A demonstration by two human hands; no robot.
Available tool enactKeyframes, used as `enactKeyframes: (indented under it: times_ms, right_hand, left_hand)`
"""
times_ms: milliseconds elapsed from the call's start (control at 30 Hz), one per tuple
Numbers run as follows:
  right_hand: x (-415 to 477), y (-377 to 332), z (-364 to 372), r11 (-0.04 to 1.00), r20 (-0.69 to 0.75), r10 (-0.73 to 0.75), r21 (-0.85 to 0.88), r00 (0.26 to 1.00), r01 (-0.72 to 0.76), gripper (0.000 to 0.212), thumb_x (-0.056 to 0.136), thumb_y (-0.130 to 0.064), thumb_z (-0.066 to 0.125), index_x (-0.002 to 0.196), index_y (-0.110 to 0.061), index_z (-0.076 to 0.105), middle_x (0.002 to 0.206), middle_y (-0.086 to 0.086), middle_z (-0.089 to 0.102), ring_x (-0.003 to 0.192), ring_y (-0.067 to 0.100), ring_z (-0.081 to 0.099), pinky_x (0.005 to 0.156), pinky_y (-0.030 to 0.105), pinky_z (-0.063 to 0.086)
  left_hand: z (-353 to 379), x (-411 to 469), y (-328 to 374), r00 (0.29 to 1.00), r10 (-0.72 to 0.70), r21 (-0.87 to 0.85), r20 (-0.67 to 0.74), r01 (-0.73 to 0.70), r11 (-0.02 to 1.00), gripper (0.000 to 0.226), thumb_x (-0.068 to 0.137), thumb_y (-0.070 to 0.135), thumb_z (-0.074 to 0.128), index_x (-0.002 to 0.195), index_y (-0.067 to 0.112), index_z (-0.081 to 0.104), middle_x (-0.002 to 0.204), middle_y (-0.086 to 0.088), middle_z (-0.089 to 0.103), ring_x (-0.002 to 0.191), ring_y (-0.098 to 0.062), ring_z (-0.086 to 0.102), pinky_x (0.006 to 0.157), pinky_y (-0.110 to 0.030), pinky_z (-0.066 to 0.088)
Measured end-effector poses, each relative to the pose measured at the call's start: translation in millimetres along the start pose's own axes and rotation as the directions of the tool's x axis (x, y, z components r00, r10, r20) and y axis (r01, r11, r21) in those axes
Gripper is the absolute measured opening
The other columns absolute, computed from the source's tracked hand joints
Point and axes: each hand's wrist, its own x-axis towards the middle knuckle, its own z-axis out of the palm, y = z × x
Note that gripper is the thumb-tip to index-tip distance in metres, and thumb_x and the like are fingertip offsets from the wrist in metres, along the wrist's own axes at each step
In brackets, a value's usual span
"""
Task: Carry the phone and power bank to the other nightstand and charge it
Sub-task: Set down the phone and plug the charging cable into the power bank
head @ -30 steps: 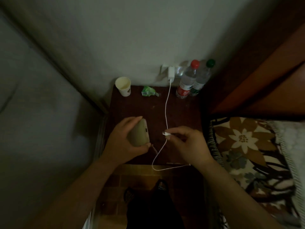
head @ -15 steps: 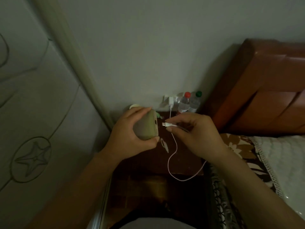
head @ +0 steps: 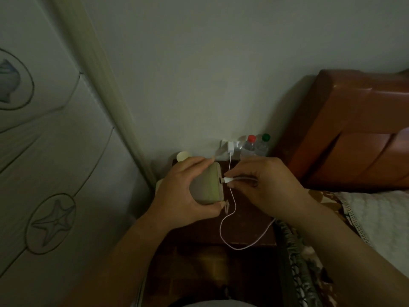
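Note:
My left hand (head: 183, 196) grips a pale gold phone (head: 207, 185) above the dark wooden nightstand (head: 247, 229), its end with the port turned to the right. My right hand (head: 267, 187) pinches the white plug (head: 228, 180) of a white charging cable (head: 223, 231). The plug tip sits right at the phone's port; whether it is inside I cannot tell. The cable loops down past the nightstand's front edge and runs up to a white charger (head: 230, 147) in a wall socket. A power bank is not in sight.
Two water bottles, one with a red cap (head: 251, 144) and one with a green cap (head: 264, 142), stand at the back right of the nightstand. A paper cup (head: 182, 156) peeks out behind my left hand. The bed and brown headboard (head: 354, 134) lie right; a padded white panel (head: 55, 173) stands left.
The view has tilted up from the nightstand top toward the wall. Both hands rose, and the plug moved left until it reached the phone's port.

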Motion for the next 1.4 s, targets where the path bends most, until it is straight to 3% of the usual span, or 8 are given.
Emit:
enactKeyframes:
  times_ms: [200,400,533,800,967,1167,1267,1400]
  right_hand:
    - [2.1,-1.2,1.4,0.999,0.066,-0.022,-0.03,0.998,0.024,0.015,0.079,-0.018,0.071,0.094,-0.016,0.073,0.09,0.002,0.072,0.079,0.013,0.063,0.074,0.036,0.054]
    - [-3.5,5.8,3.4,0.986,0.015,0.151,0.063,0.988,-0.152,0.023,0.072,-0.028,0.077,0.094,-0.022,0.071,0.086,-0.014,0.067,0.074,-0.005,0.058,0.072,0.004,0.044]
    - [-10.0,5.4,4.7,0.969,0.011,0.203,0.14,0.979,-0.203,0.011,0.071,-0.029,0.077,0.078,-0.022,0.072,0.075,-0.014,0.068,0.072,0.0,0.062,0.066,0.017,0.05]
    - [-9.7,-0.9,4.0,0.988,0.04,0.152,0.028,0.988,-0.153,0.013,0.069,-0.024,0.079,0.08,-0.02,0.072,0.078,-0.013,0.065,0.072,0.0,0.059,0.069,0.006,0.044]
    - [-6.7,-9.0,8.1,0.995,0.041,0.096,-0.028,0.995,-0.095,0.015,0.069,-0.024,0.079,0.079,-0.016,0.07,0.081,-0.002,0.07,0.071,0.007,0.06,0.069,0.025,0.052]
    - [-5.0,-11.0,16.8,0.983,0.02,0.176,0.044,0.984,-0.177,0.026,0.069,-0.032,0.077,0.092,-0.023,0.071,0.08,-0.021,0.06,0.071,-0.007,0.055,0.069,0.002,0.042]
    - [-7.3,-11.8,19.7,0.97,0.013,0.203,0.13,0.979,-0.203,0.014,0.07,-0.032,0.076,0.083,-0.026,0.072,0.072,-0.026,0.06,0.073,-0.008,0.059,0.067,0.006,0.046]
    - [-10.8,-12.2,22.7,0.965,0.04,0.19,0.176,0.981,-0.194,0.014,0.077,-0.027,0.071,0.091,-0.024,0.073,0.082,-0.017,0.068,0.077,-0.005,0.063,0.071,0.012,0.05]
  left_hand:
    - [4.4,-3.0,0.1,0.999,-0.012,0.023,0.034,0.011,1.0,0.089,0.051,0.057,0.075,0.131,0.03,0.045,0.13,0.018,0.041,0.122,0.0,0.037,0.102,-0.029,0.034]
    - [5.8,-7.0,-1.2,0.999,-0.012,0.0,0.046,0.013,1.0,0.088,0.052,0.061,0.071,0.131,0.035,0.044,0.126,0.033,0.035,0.12,0.007,0.034,0.098,-0.016,0.026]
    - [6.0,-9.9,-2.5,0.999,-0.001,-0.002,0.053,0.001,1.0,0.088,0.052,0.061,0.072,0.131,0.032,0.044,0.126,0.034,0.035,0.119,0.012,0.034,0.097,-0.015,0.028]
    - [5.6,-14.2,-2.9,0.996,-0.007,0.026,0.092,0.005,1.0,0.089,0.052,0.063,0.072,0.132,0.033,0.043,0.127,0.032,0.034,0.121,0.004,0.034,0.1,-0.024,0.03]
    - [3.6,-14.9,-5.2,0.996,-0.005,0.033,0.088,0.002,0.999,0.09,0.051,0.059,0.076,0.131,0.031,0.044,0.128,0.029,0.036,0.122,0.002,0.036,0.101,-0.026,0.032]
    - [-5.4,-18.4,-8.0,0.995,-0.03,0.01,0.09,0.029,1.0,0.089,0.052,0.059,0.072,0.131,0.031,0.045,0.131,0.017,0.042,0.122,-0.004,0.039,0.101,-0.033,0.037]
    - [-9.7,-19.1,-7.2,0.995,-0.032,0.02,0.094,0.03,0.999,0.09,0.05,0.062,0.071,0.131,0.034,0.044,0.13,0.02,0.041,0.122,-0.002,0.037,0.1,-0.028,0.033]
    - [-14.0,-20.9,-8.5,0.996,-0.023,0.04,0.092,0.019,0.999,0.092,0.05,0.063,0.07,0.132,0.031,0.044,0.131,0.018,0.041,0.122,-0.003,0.038,0.099,-0.026,0.031]
